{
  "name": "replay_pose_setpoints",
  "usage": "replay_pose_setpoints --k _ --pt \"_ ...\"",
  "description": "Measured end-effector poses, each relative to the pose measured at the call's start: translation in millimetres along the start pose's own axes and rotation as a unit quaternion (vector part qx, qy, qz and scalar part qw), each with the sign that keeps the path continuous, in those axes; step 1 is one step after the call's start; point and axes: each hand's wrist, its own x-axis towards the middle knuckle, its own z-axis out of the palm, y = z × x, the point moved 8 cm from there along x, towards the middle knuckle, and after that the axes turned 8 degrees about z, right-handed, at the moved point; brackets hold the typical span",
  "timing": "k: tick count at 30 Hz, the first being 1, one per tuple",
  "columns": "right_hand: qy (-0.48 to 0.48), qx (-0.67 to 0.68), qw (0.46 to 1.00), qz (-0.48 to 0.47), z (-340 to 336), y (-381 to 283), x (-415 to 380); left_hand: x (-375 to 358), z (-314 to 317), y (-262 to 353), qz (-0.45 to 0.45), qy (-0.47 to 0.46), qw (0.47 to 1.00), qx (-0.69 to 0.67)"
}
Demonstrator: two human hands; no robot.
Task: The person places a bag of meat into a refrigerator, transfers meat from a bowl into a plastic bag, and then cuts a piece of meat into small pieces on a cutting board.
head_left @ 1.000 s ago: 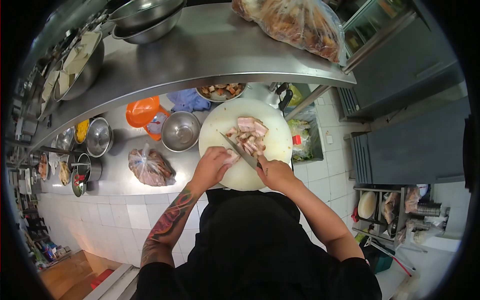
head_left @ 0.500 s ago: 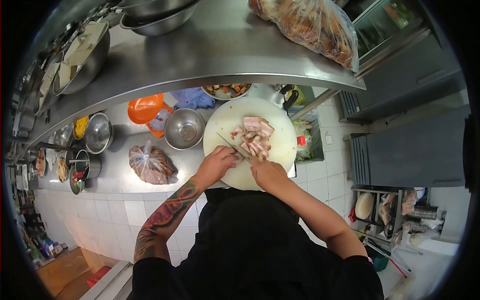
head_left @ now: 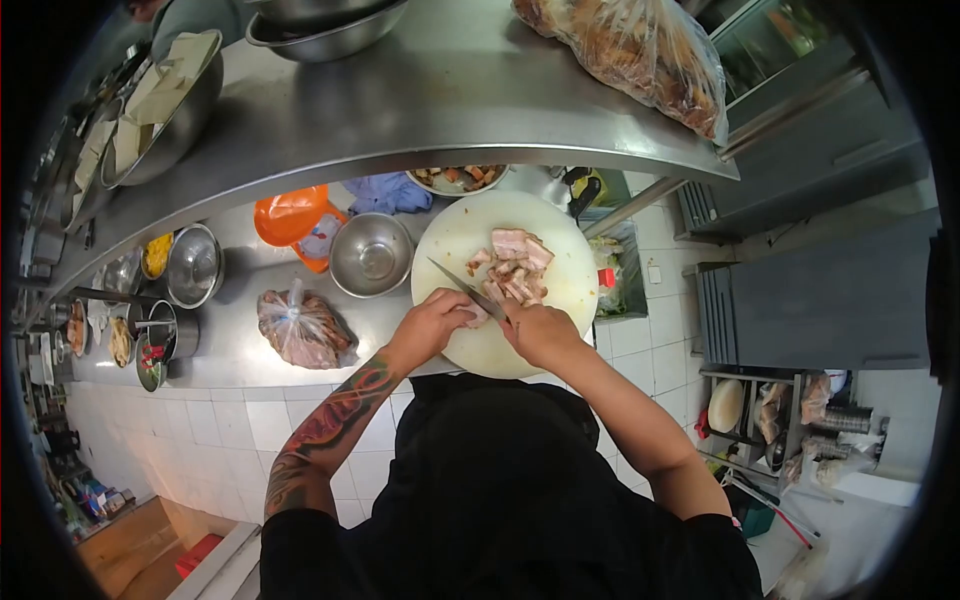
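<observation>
A round white cutting board [head_left: 450,225] lies on the steel counter in front of me. My right hand [head_left: 543,332] is closed around the handle of a knife [head_left: 462,285], whose blade points away and to the left over the board. My left hand [head_left: 432,325] presses a pale piece of meat [head_left: 474,316] onto the near left part of the board, its fingertips close beside the blade. Beyond the knife, sliced pork belly [head_left: 518,265] lies in a loose pile. Fingers of my right hand hide the knife's handle.
Left of the board stand a steel bowl [head_left: 371,256], a knotted plastic bag of meat [head_left: 303,328] and an orange container [head_left: 290,216]. A raised steel shelf [head_left: 430,120] crosses above the far edge, bearing a large bag of meat [head_left: 640,65]. Part of another person [head_left: 195,22] shows at upper left.
The knife has shifted slightly away from me and its blade face shows more. My left hand still holds the meat. Part of another person has come into view at upper left.
</observation>
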Motion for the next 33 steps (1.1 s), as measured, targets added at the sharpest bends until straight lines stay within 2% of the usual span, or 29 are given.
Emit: replay_pose_setpoints --k 3,6,10,13,16,19,22,25,28,33 --pt "-0.040 -0.004 0.999 0.029 -12 -6 -27 -5 2 -4 -0.019 0.005 1.000 -0.004" --pt "-0.057 0.001 0.997 0.049 12 -2 -23 -8 2 -8 -0.017 0.018 1.000 -0.017" --pt "-0.006 0.005 1.000 0.023 5 -8 -1 -9 1 -5 0.013 0.018 1.000 0.000" --pt "-0.028 -0.001 1.000 0.009 -14 -19 -12 -11 -2 -6 -0.008 0.016 1.000 0.001" --pt "-0.072 -0.015 0.996 0.046 1 -14 -21 -16 1 -10 -0.017 0.032 0.999 -0.004" --pt "-0.050 0.018 0.997 0.052 21 -8 5 -18 1 -10 -0.020 0.045 0.999 -0.003" --pt "-0.010 0.027 1.000 0.009 -5 -21 12 -17 -4 -8 -0.018 0.051 0.999 0.005" --pt "-0.047 0.004 0.999 0.002 -4 -25 -9 -21 1 -12 -0.038 0.044 0.998 0.017" --pt "-0.052 0.009 0.998 0.046 17 -16 -7 -28 1 -14 -0.035 0.069 0.997 0.009" --pt "-0.030 0.034 0.999 0.020 1 -13 11 -27 -7 -13 -0.040 0.093 0.995 0.010"
